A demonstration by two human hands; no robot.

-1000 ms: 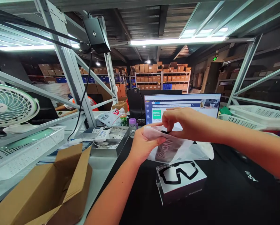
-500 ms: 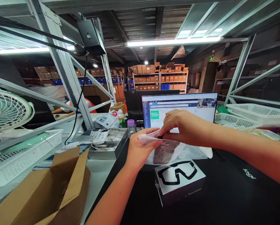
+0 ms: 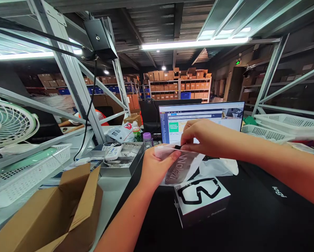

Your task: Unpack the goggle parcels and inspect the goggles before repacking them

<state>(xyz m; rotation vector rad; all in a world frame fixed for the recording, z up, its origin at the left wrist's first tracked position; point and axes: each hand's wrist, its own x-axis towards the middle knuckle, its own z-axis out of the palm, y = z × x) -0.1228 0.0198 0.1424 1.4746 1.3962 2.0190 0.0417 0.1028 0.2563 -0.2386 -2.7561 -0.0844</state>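
Note:
A frosted translucent plastic bag point(image 3: 191, 164) is gripped along its upper edge by my left hand point(image 3: 159, 162), thumb on the near side. Inside it shows a grey item point(image 3: 176, 170) with pale "Wakening" lettering. My right hand point(image 3: 199, 134) is at the bag's mouth, fingers pinched on a small black piece point(image 3: 178, 147) whose full shape is hidden. Just below the bag lies a silver-grey box point(image 3: 203, 199) printed with black-framed goggles. Behind the bag, more translucent plastic point(image 3: 216, 167) rests on the black desk mat point(image 3: 251, 217).
A computer monitor point(image 3: 212, 112) stands behind my hands. On the left are an open cardboard box point(image 3: 86, 206), a grey tray point(image 3: 136, 164) of small items, a purple-capped bottle point(image 3: 147, 138) and a fan point(image 3: 8, 122). White baskets point(image 3: 288, 124) stand at right.
The bag has tilted and shifted slightly left and down in my left hand. My right hand has moved a little, staying at the bag's mouth; more of the black piece shows there.

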